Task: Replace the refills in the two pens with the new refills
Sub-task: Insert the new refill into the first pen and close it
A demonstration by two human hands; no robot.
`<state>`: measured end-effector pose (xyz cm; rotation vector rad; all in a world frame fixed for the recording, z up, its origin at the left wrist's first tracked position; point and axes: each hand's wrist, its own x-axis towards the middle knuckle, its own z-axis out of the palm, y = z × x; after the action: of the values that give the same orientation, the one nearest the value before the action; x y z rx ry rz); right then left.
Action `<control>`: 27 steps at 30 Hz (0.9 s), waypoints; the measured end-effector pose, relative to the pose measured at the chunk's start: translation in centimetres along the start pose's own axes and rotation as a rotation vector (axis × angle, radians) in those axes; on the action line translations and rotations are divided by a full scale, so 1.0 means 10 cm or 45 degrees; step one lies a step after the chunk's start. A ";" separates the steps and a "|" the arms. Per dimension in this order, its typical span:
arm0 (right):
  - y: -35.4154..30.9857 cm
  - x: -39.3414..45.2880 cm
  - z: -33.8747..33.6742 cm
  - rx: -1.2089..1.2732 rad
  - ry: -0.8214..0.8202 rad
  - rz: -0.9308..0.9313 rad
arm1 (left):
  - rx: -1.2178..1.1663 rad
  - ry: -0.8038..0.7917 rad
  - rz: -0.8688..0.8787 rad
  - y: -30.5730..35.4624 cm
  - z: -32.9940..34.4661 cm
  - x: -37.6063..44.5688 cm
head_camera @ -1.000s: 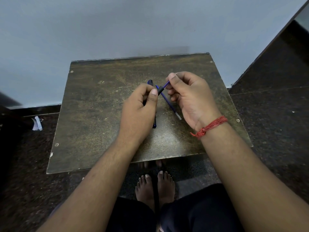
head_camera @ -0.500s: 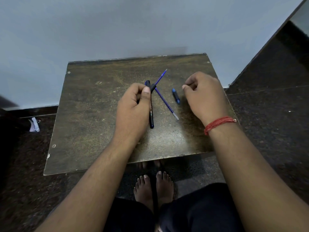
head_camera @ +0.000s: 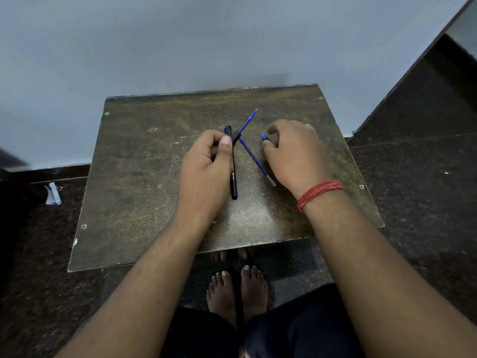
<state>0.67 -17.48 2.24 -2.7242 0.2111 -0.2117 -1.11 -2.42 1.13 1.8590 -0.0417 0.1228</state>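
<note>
My left hand (head_camera: 206,164) grips a black pen barrel (head_camera: 235,138), from which a blue refill (head_camera: 248,121) sticks out toward the far right. A second black pen (head_camera: 233,182) lies on the small brown table (head_camera: 142,177), partly under my left thumb. Beside it a loose blue refill (head_camera: 258,162) lies slantwise on the table. My right hand (head_camera: 296,151), with a red thread round its wrist, is curled over a small blue pen piece (head_camera: 263,136), which sits between thumb and forefinger.
The table stands against a pale wall, its near edge above my bare feet (head_camera: 237,288). A white paper scrap (head_camera: 53,193) lies on the dark floor to the left. A dark step rises at the far right.
My right hand left the refill's end and moved right; a small blue piece showed on the table. Now the fingers have come back round that piece. My left hand kept its hold.
</note>
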 end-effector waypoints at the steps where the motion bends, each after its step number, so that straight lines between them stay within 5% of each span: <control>1: -0.01 0.01 0.00 0.075 0.028 -0.020 | -0.003 0.000 -0.001 0.00 0.00 0.00; 6: -0.07 -0.02 0.02 0.574 0.054 0.037 | -0.003 -0.004 -0.008 0.00 -0.01 0.01; 13: 0.10 0.08 -0.07 1.602 0.300 0.474 | 0.016 -0.020 -0.018 -0.01 -0.01 0.00; 27: 0.12 0.08 -0.01 1.751 0.247 0.481 | 0.045 -0.090 0.003 0.00 0.01 -0.02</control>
<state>1.33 -18.75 1.95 -1.2739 0.4232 -0.3393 -1.31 -2.49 1.06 1.8980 -0.0913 0.0603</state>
